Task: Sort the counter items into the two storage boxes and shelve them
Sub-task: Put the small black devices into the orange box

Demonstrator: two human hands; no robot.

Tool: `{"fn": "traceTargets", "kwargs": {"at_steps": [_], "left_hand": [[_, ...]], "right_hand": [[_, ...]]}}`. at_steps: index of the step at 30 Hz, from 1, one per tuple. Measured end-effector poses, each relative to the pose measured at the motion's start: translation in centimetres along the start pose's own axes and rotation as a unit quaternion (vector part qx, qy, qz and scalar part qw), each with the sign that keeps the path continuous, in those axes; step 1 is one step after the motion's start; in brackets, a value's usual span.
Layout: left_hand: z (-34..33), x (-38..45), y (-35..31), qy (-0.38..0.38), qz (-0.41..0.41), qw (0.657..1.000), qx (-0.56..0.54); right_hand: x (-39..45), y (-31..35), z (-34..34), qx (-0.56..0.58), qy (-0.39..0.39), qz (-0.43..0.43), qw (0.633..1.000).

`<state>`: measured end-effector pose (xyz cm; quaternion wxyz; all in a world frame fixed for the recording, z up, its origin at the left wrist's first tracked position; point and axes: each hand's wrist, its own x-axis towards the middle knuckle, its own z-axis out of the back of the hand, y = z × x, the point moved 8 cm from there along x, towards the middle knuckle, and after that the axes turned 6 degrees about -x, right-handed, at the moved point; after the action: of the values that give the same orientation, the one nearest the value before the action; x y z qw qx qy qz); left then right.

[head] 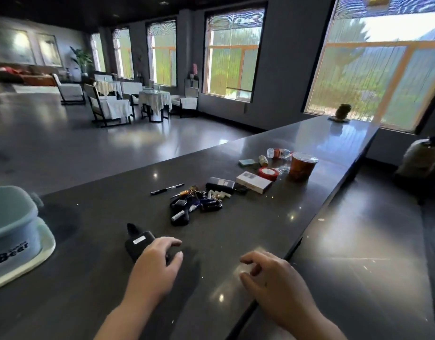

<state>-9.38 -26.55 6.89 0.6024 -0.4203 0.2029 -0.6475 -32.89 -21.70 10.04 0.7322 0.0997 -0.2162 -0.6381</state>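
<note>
Near the front of the dark glossy stone worktop (236,155), under my left hand (155,261), lies the black boxy plastic device with a white label (138,242). Fingers curl over its near end w/ the thumb on the right side; looks like a grip forming, though I can't tell if it's lifted yet. My right hand (268,278) hovers by the worktop edge, fingers loosely curled, holding nothing.

To do this step well, I judge: get the thumb and fingers on opposite long sides of the device before lifting, since the shell looks smooth and may slip. Carry it left to the pale blue plastic storage box marked "Bear" (11,224), which sits on its whitish lid or tray (43,256) at the left edge. Only one box is in view, so check which box this item belongs in first.

Further out, approx. mid-worktop: a black pen (167,189), a tangle of keys and black fobs (194,204), a black case (220,184), a white flat carton (253,182), a red tape roll (268,173), an orange lidded cup (303,166), and a clear water bottle lying on its side (278,153). All are still to sort. Free right hand could scoop the key bunch next; its loose bits may scatter.
</note>
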Motion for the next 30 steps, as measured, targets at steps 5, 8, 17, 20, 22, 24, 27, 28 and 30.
{"fn": "traceTargets", "kwargs": {"at_steps": [5,8,17,20,22,24,27,28,30], "left_hand": [[-4.2,5.5,1.4,0.018,0.035,0.999,0.014],[-5.4,8.2,2.0,0.016,0.052,0.998,0.025],[-6.7,12.3,6.9,-0.038,0.143,0.987,0.063],[-7.7,13.3,7.9,-0.058,0.159,0.983,0.065],[-8.5,14.4,8.5,-0.066,0.165,0.981,0.08],[-8.9,15.6,9.3,-0.085,0.18,0.976,0.094],[-9.1,16.5,10.3,-0.136,0.206,0.965,0.092],[-9.0,16.6,10.6,-0.157,0.212,0.96,0.097],[-8.7,16.6,11.2,-0.2,0.227,0.947,0.108]], "right_hand": [[7.1,-3.3,-1.1,-0.011,0.028,-0.004,1.0],[10.5,-3.7,-2.5,-0.006,0.047,0.012,0.999],[20.4,-4.0,-8.1,0.001,0.125,0.093,0.988],[23.4,-4.1,-9.8,-0.008,0.153,0.127,0.98],[25.2,-4.5,-10.7,-0.023,0.168,0.152,0.974],[27.1,-5.2,-11.5,-0.034,0.182,0.171,0.968],[29.3,-6.3,-12.7,-0.026,0.186,0.179,0.966],[29.9,-6.5,-13.1,-0.023,0.181,0.18,0.967],[30.7,-6.6,-14.0,-0.017,0.168,0.186,0.968]]}}
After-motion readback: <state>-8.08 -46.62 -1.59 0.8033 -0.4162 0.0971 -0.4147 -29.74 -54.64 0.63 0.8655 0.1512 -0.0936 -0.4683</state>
